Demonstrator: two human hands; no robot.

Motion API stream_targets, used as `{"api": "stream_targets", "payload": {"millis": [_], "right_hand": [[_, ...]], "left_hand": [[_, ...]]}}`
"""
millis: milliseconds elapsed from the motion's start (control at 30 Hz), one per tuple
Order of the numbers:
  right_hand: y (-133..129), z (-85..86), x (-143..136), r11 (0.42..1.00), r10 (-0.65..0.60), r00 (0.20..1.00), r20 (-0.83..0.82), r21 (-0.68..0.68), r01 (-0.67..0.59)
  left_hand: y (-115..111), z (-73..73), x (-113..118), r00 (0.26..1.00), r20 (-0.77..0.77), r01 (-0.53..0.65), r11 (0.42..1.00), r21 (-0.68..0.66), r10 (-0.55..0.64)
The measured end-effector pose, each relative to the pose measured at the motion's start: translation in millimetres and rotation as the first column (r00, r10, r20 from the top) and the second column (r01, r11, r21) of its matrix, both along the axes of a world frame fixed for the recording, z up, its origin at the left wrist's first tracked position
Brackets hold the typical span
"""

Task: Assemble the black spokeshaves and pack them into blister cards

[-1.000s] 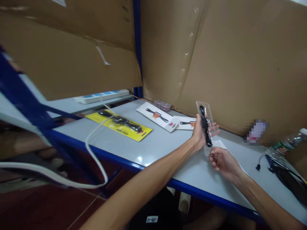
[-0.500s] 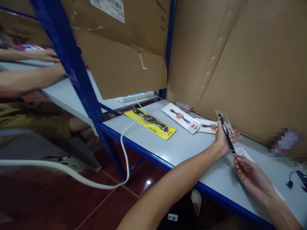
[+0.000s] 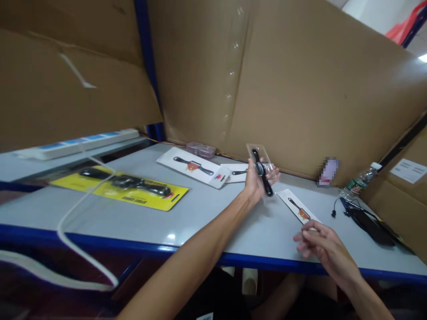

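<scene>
My left hand (image 3: 255, 182) holds a clear plastic blister (image 3: 263, 153) with a black two-handled tool (image 3: 260, 169) in it, raised over the table. My right hand (image 3: 316, 240) is off the blister, fingers apart and nothing visible in them, near a white printed card (image 3: 295, 205). Two more white cards lie behind, one (image 3: 178, 162) at the left and another (image 3: 235, 172) partly hidden by my left hand. Farther left is a yellow card (image 3: 126, 198) with a black tool packed on it.
A white cable (image 3: 78, 200) crosses the yellow card and hangs over the table edge. At the back lies a clear plastic case (image 3: 200, 150). A bottle (image 3: 360, 182) and a dark pouch (image 3: 372, 226) are at the right. Cardboard walls (image 3: 293, 89) enclose the table (image 3: 213, 218).
The view has swung right. My right hand has come away from the lower end of the blister and opened. My left hand still holds the blister.
</scene>
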State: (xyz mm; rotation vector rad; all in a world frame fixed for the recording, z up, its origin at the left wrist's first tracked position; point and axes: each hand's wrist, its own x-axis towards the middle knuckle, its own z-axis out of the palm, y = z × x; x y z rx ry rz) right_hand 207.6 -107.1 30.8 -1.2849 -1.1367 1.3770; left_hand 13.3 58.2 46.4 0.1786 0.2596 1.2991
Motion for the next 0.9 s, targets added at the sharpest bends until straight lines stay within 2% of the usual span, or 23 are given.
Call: {"api": "stream_targets", "payload": {"millis": [67, 167, 267, 433, 533, 633, 700, 767, 867, 900], "right_hand": [[-25, -4.7, 27, 1.000, 0.020, 0.994, 0.103, 0.005, -0.021], [-61, -20.6, 73, 1.000, -0.026, 0.967, 0.252, -0.001, 0.027], [-94, -41.9, 111, 0.983, -0.179, 0.922, 0.342, 0.027, 0.181], [-127, -79.4, 153, 0.915, -0.389, 0.858, 0.335, 0.037, 0.401], [-135, -101.2, 180, 0.878, -0.459, 0.729, 0.507, 0.136, 0.458], [-137, -113.3, 199, 0.890, -0.419, 0.472, 0.776, 0.248, 0.382], [-134, -109.3, 198, 0.905, -0.374, 0.292, 0.880, 0.277, 0.324], [-126, -93.8, 182, 0.905, -0.384, 0.181, 0.906, 0.329, 0.271], [-104, -57.5, 143, 0.879, -0.477, 0.213, 0.853, 0.460, 0.125], [-95, -45.2, 130, 0.874, -0.485, 0.182, 0.855, 0.477, 0.092]], "left_hand": [[-1, 1.5, -1, 1.000, -0.009, 0.007, 1.000, 0.013, -0.006], [-3, 3.0, -3, 1.000, -0.022, 0.013, 0.999, 0.031, -0.013], [-4, 4.4, -5, 0.999, -0.047, 0.002, 1.000, 0.028, -0.001], [-8, 11.3, -6, 0.991, -0.122, -0.057, 0.998, -0.034, 0.052], [-11, 15.8, -7, 0.985, -0.158, -0.085, 0.994, -0.070, 0.073], [-12, 18.0, -8, 0.984, -0.160, -0.090, 0.992, -0.091, 0.074], [-12, 19.0, -9, 0.987, -0.147, -0.082, 0.993, -0.088, 0.068], [-12, 20.4, -8, 0.988, -0.139, -0.072, 0.994, -0.077, 0.061], [-13, 22.3, -5, 0.986, -0.150, -0.088, 0.994, -0.069, 0.077], [-14, 22.4, -4, 0.983, -0.161, -0.100, 0.993, -0.067, 0.089]]}}
